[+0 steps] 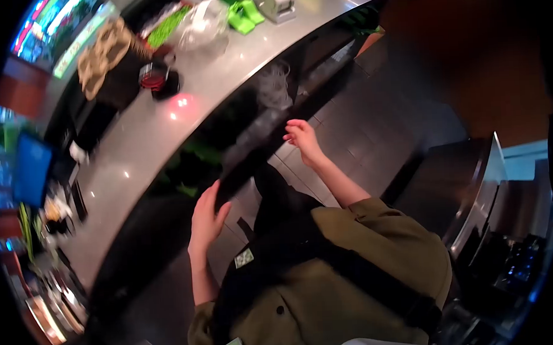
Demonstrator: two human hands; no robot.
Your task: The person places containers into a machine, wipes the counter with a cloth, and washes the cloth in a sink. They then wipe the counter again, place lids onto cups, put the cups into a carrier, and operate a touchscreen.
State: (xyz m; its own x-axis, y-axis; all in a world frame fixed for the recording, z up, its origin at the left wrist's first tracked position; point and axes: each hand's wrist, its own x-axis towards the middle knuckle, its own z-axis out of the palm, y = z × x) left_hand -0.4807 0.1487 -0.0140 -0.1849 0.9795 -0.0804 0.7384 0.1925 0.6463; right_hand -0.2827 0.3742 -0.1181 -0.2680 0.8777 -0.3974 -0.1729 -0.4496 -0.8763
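My left hand (207, 221) hangs in the air in front of the dark counter front, its fingers stretched and the thumb apart, with nothing in it. To its right, my right hand (303, 142) is raised over the tiled floor. Its fingers are loosely bent and somewhat apart, and it holds nothing that I can see. Neither hand visibly touches the grey countertop (214, 92). Closest to the hands is the glossy black front below that top, with blurred reflections in it.
On the counter stand a brown cardboard cup carrier (103, 55), a dark round container with a red band (153, 77), a clear plastic bag (204, 32) and a bright green object (244, 15). A blue screen (32, 169) is at the left. Steel equipment (463, 207) borders the right side.
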